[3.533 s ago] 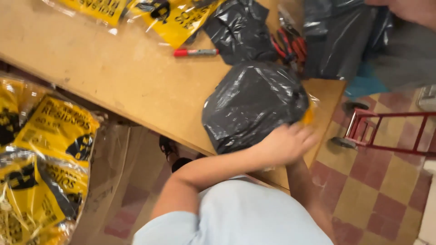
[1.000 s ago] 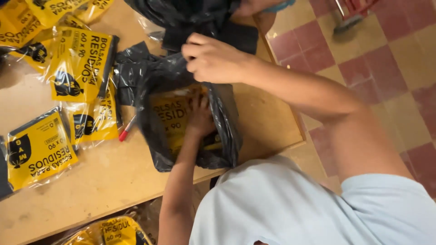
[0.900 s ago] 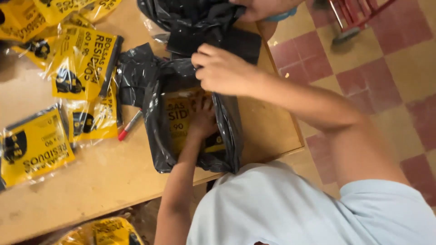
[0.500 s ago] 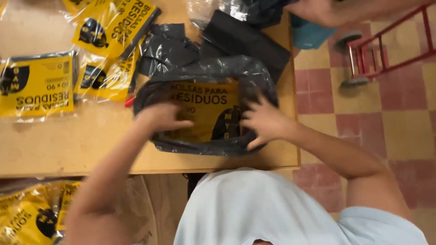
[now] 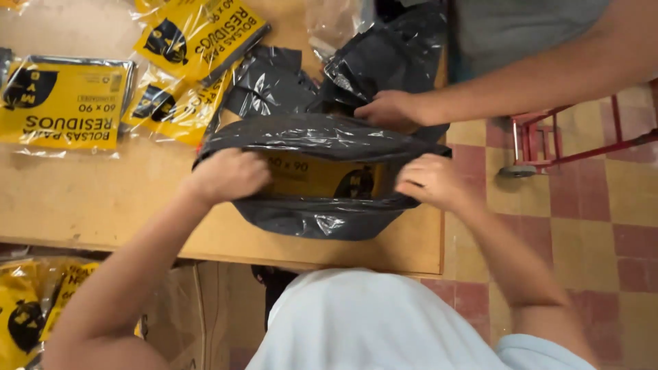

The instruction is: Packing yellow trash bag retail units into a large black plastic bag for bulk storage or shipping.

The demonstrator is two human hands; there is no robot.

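Note:
A black plastic bag [image 5: 312, 219] lies open at the near edge of the wooden table [image 5: 103, 205]. A yellow printed packet [image 5: 322, 179] shows inside its mouth. My left hand [image 5: 226, 177] grips the bag's left rim. My right hand [image 5: 428, 181] grips the right rim, so the mouth is stretched wide between them.
Another person's hand [image 5: 391, 109] rests on folded black bags [image 5: 384, 58] just beyond mine. Several yellow packets [image 5: 65, 103] lie on the table's left and far side. More yellow packets [image 5: 27, 308] sit in a box below the table. A red trolley [image 5: 548, 140] stands on the tiled floor at right.
Both hands have pulled the bag's mouth wider and flatter, and the yellow packet sits deeper inside. The other person's hand has come down onto the black bags behind.

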